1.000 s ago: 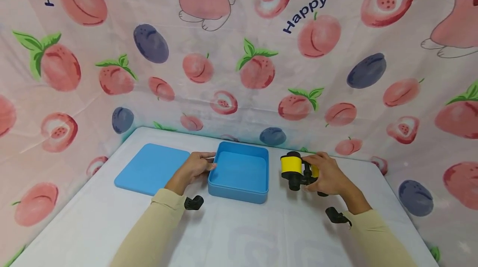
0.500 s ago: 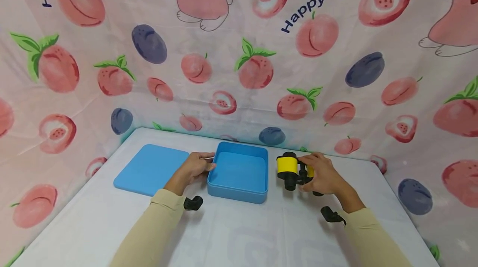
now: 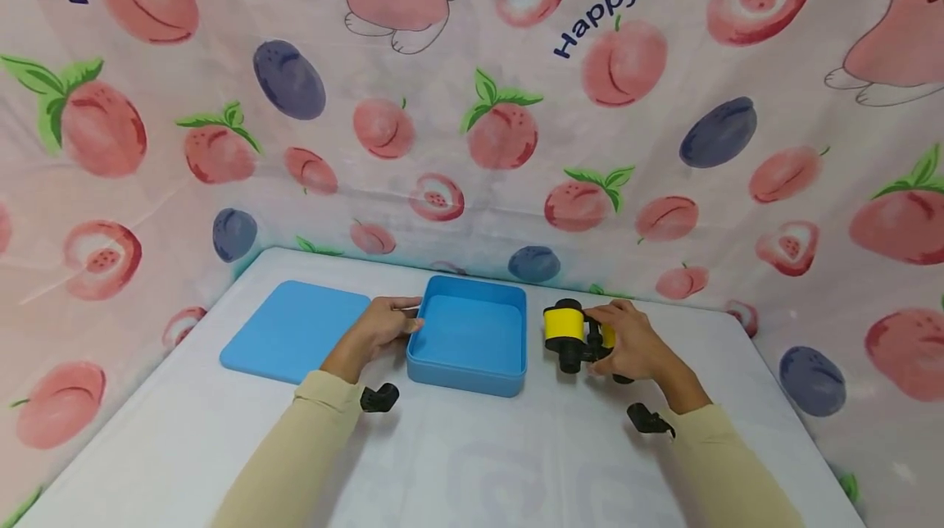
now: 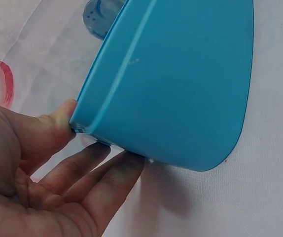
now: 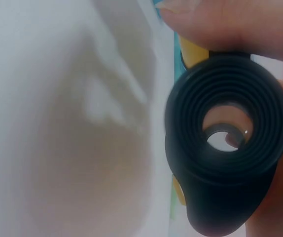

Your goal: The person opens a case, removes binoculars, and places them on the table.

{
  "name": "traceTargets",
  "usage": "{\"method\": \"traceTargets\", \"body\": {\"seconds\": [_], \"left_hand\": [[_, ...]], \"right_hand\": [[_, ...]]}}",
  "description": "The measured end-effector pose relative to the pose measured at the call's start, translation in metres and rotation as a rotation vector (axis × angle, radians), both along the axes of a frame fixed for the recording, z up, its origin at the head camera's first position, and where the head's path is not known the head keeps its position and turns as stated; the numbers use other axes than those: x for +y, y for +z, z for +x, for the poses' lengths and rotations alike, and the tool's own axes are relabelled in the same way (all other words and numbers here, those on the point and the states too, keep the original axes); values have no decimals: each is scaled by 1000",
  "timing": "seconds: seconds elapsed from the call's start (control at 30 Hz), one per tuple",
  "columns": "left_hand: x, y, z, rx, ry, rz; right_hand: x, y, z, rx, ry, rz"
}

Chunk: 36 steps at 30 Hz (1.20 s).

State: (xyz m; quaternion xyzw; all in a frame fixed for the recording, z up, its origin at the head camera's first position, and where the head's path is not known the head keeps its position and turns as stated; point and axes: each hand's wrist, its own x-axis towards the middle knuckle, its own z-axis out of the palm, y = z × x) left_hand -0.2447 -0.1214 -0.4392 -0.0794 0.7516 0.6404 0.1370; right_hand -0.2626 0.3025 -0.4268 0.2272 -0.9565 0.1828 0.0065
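Observation:
An open blue box (image 3: 467, 377) with a hollow inside stands on the white table. My left hand (image 3: 379, 330) grips its left side; in the left wrist view the thumb lies at the rim and the fingertips touch the box wall (image 4: 166, 94). To the right of the box, my right hand (image 3: 633, 341) holds yellow and black binoculars (image 3: 565, 327) by their right barrel. The right wrist view shows a black ribbed eyepiece (image 5: 181, 118) close up, with fingers around the barrel. The hand covers much of that barrel.
A flat blue lid (image 3: 291, 327) lies on the table (image 3: 472, 462) left of the box, partly behind the left hand. A fruit-printed cloth (image 3: 457, 134) hangs along the table's back and sides. Black wrist cameras (image 3: 380, 398) sit below both hands.
My right hand has shifted slightly left with the binoculars, closer to the box. The left hand keeps its hold on the box. The head view has tilted a little.

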Motion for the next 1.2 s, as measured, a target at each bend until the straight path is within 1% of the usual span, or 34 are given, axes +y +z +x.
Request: {"method": "traceTargets", "body": {"seconds": [0.17, 0.3, 0.43, 0.57, 0.7, 0.93, 1.2], "left_hand": [[2, -2, -1, -5, 5, 1], [3, -1, -1, -12, -6, 11], [1, 0, -2, -13, -6, 11], [-1, 1, -3, 0, -20, 13], [1, -1, -2, 0, -41, 3], [1, -3, -2, -3, -32, -6], [-2, 0, -3, -4, -29, -8]], "right_hand": [[2, -6, -2, -16, -8, -2], [4, -9, -2, -21, -18, -2], [3, -11, -9, -27, -8, -18], [1, -14, -14, -30, -4, -47], [1, -18, -10, -50, -19, -55], [-3, -20, -8, -42, -16, -57], [-3, -20, -8, -53, -21, -49]]}}
